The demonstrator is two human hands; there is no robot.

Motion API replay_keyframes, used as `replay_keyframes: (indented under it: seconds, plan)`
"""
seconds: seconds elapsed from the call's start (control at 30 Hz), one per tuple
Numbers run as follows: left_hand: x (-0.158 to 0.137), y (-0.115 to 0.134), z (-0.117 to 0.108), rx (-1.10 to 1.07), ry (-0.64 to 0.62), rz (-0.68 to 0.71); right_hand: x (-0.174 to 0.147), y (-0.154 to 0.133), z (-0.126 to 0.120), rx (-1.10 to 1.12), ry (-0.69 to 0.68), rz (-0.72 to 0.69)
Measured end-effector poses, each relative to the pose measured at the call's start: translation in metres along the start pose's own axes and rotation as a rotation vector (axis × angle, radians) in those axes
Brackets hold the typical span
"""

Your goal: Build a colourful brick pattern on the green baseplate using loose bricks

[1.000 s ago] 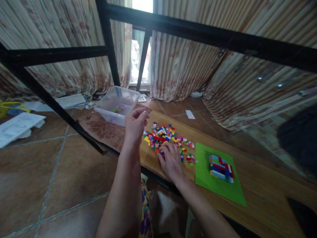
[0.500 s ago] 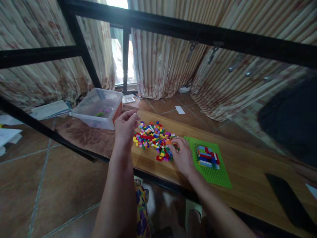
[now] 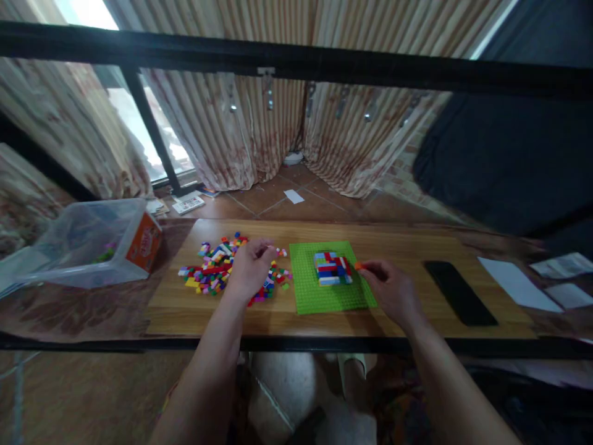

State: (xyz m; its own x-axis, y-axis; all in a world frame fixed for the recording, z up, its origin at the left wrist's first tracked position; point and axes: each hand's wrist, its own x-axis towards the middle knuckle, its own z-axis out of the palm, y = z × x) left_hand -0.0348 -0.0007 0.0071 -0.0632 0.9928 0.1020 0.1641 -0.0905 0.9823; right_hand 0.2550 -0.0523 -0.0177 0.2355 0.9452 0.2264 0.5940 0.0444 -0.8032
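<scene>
An orange toy brick (image 3: 358, 266) is pinched between the fingertips of my right hand (image 3: 391, 287), by the right edge of the green baseplate (image 3: 306, 296). On that plate stands a low block of joined bricks (image 3: 331, 269) in red, blue, white and light blue. My left hand (image 3: 250, 262) hovers over the loose pile of coloured bricks (image 3: 210, 272), to the left of the plate. Its fingers are closed together, and whatever they may hold is too small to make out. Part of the pile is hidden behind this hand.
A clear plastic box (image 3: 92, 241) with an orange label and a few pieces inside stands left of the wooden board (image 3: 273, 321). A black phone-like slab (image 3: 458, 293) lies on the board's right. Papers (image 3: 519, 284) lie farther right. A dark metal bar (image 3: 296, 59) crosses above.
My right hand has gone from the brick pile to the baseplate's right side, carrying the orange brick. My left hand has come over the pile. The view has swung to the right.
</scene>
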Motion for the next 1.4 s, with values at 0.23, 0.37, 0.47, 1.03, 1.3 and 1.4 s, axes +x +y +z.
replay_keyframes:
  seconds: [0.23, 0.37, 0.47, 1.03, 1.3, 1.4]
  plan:
    - [-0.030, -0.004, 0.069, 0.407, -0.470, 0.153, 0.006, 0.023, -0.026, -0.079, -0.160, -0.026]
    - [-0.038, -0.004, 0.089, 0.616, -0.549, 0.183, 0.006, 0.016, -0.014, -0.106, -0.304, -0.139]
    - [-0.040, -0.003, 0.095, 0.723, -0.564, 0.186, 0.009, 0.014, -0.006, -0.155, -0.358, -0.215]
    - [-0.049, -0.002, 0.111, 0.939, -0.658, 0.231, 0.018, 0.023, -0.006, -0.028, -0.268, -0.048]
    - [-0.052, 0.000, 0.116, 0.989, -0.667, 0.214, 0.023, 0.025, 0.006, -0.074, -0.253, 0.103]
    - [-0.052, 0.001, 0.118, 1.020, -0.680, 0.204, 0.023, 0.023, 0.008, -0.092, -0.255, 0.124]
